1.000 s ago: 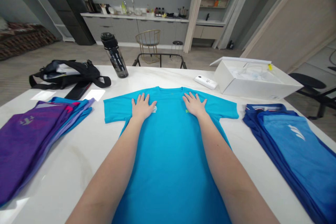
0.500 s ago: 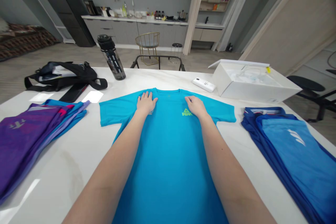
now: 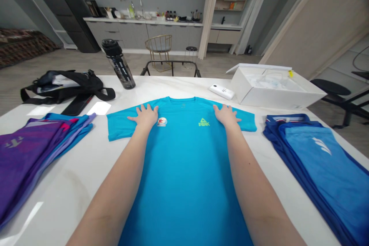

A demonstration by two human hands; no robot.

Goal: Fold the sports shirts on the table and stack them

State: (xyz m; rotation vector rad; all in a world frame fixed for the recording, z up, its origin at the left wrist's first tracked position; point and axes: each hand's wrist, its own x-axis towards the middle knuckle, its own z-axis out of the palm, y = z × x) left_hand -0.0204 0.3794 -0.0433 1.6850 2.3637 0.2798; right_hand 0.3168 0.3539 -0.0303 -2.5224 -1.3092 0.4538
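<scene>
Turquoise short-sleeved T-shirt (image 3: 184, 169) lies flat, front up, at the middle of the white marble counter (image 3: 77, 177). The left hand (image 3: 145, 116) and right hand (image 3: 226, 115) press on its shoulders, fingers spread, clamped on nothing. Uneven pressure could bunch the thin fabric into creases, or slide a sleeve towards the purple stack of folded shirts (image 3: 31, 150) at left.

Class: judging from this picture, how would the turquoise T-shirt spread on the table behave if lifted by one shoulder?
The turquoise T-shirt lies thin and flat on the table under both hands, so it probably droops and folds. It looks light. The glossy tabletop suggests it might slide easily.
</scene>
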